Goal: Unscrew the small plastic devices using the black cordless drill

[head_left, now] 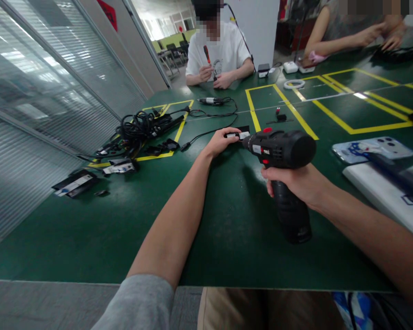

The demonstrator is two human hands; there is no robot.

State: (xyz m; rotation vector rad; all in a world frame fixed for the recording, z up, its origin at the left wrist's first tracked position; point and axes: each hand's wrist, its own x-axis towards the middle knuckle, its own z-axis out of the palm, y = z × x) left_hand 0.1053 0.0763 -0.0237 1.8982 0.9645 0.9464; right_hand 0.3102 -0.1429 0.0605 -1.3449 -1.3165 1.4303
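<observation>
My right hand point(298, 181) is wrapped round the grip of a black cordless drill point(287, 149) with red switches. Its chuck points left and forward, and the bit's tip meets a small black part with a white strip point(243, 134) lying on the table; whether it touches is hard to tell. My left hand point(223, 141) grips that part from the left, fingers closed over it and pressed to the tabletop. Just behind it runs a black cable with a plug point(186, 146).
Left on the green table point(134, 238) lie tangled black cables point(141, 123) and black-and-white parts point(76, 182). A phone point(371, 149) and white case point(388, 192) lie right. A pen-shaped tool point(210, 101) lies farther back. Across sits a person holding a screwdriver point(207, 55); another sits far right.
</observation>
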